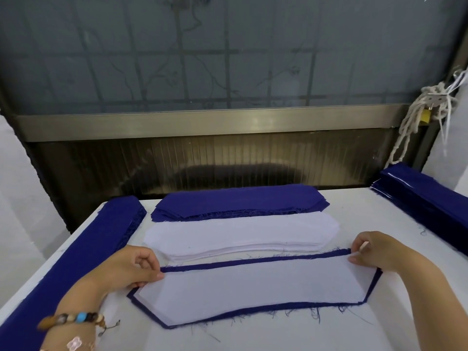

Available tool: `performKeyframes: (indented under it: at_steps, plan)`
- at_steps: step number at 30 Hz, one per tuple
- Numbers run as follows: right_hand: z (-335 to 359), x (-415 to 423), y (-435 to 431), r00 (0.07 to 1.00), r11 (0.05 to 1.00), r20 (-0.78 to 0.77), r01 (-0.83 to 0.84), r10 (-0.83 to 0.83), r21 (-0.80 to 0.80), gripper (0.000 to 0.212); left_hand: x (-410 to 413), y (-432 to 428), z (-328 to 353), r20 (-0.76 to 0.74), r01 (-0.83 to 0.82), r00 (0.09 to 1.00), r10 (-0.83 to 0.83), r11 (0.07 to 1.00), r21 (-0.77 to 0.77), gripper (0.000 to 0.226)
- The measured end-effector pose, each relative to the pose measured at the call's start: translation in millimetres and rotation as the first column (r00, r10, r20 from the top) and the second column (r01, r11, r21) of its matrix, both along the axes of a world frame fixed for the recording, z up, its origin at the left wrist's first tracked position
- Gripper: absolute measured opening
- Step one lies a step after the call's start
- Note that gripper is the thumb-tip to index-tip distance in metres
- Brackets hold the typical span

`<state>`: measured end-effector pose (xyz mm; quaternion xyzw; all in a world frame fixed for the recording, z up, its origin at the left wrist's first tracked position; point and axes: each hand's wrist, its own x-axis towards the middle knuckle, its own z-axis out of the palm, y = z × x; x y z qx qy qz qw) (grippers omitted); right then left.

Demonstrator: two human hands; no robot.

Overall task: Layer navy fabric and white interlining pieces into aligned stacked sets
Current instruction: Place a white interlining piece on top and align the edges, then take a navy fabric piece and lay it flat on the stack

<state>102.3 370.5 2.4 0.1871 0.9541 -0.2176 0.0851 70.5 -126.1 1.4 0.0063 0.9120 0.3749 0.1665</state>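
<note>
A white interlining piece lies on a navy fabric piece in front of me, with a thin navy border showing all around. My left hand pinches the white piece's far left corner. My right hand pinches its far right corner, at the navy edge. Behind this set lies a stack of white interlining pieces, and behind that a stack of navy fabric pieces.
A long navy stack runs along the left edge of the white table. Another navy stack sits at the right rear. A window frame and knotted white cord rise behind the table.
</note>
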Motion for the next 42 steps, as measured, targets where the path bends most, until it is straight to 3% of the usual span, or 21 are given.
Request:
performKeyframes:
  at_steps: [6, 11, 14, 16, 20, 23, 28, 33, 36, 39, 42]
  plan:
    - [-1.1, -1.6, -0.9, 0.995, 0.995, -0.067, -0.065, 0.070, 0.073, 0.023, -1.7, 0.9, -1.7, -0.192, 0.048, 0.979, -0.069, 0.992, -0.114, 0.019]
    - [-3.4, -3.5, -5.0, 0.980, 0.985, -0.104, -0.164, 0.169, 0.056, 0.011, -0.1, 12.2, -1.7, -0.188, 0.162, 0.964, -0.186, 0.977, -0.136, 0.034]
    - [-3.8, -5.4, -3.1, 0.982, 0.987, -0.101, -0.153, 0.157, 0.051, 0.009, 0.8, 20.6, -2.4, -0.237, 0.135, 0.958, -0.164, 0.982, -0.135, 0.037]
    - [-3.6, -9.8, -4.2, 0.976, 0.993, -0.185, -0.104, 0.112, 0.053, 0.010, 1.4, 27.2, -2.4, -0.319, 0.073, 0.942, -0.101, 0.992, -0.098, 0.035]
    - [-10.4, -25.2, -22.0, 0.873, 0.997, -0.486, -0.006, 0.045, 0.083, 0.009, 1.1, 44.2, -11.1, -0.604, -0.071, 0.790, 0.102, 0.995, 0.075, 0.031]
    - [-23.7, -39.6, -42.3, 0.832, 0.979, -0.530, -0.070, 0.164, 0.192, 0.026, -7.9, 54.7, -17.6, -0.747, -0.154, 0.662, 0.062, 0.987, -0.054, 0.027]
    - [-25.1, -64.0, -71.3, 0.809, 0.962, -0.538, -0.116, 0.237, 0.248, 0.046, -46.4, 71.5, -15.5, -0.697, -0.190, 0.715, -0.048, 0.947, -0.260, 0.042]
    - [-27.5, -88.7, -86.3, 0.833, 0.953, -0.487, -0.144, 0.263, 0.267, 0.049, -77.7, 95.8, -14.4, -0.639, -0.151, 0.768, -0.048, 0.955, -0.254, 0.041]
    - [-25.4, -104.6, -90.5, 0.832, 0.925, -0.484, -0.086, 0.271, 0.371, 0.047, -86.6, 106.1, -17.0, -0.665, -0.215, 0.747, -0.008, 0.943, -0.252, 0.033]
    - [-20.1, -118.1, -93.5, 0.821, 0.919, -0.505, -0.059, 0.268, 0.391, 0.037, -96.1, 108.8, -12.6, -0.707, -0.266, 0.707, -0.007, 0.924, -0.275, 0.020]
    - [-19.1, -127.3, -93.7, 0.816, 0.924, -0.520, -0.043, 0.252, 0.380, 0.026, -107.9, 104.7, -11.3, -0.711, -0.273, 0.701, 0.057, 0.942, -0.193, 0.013]
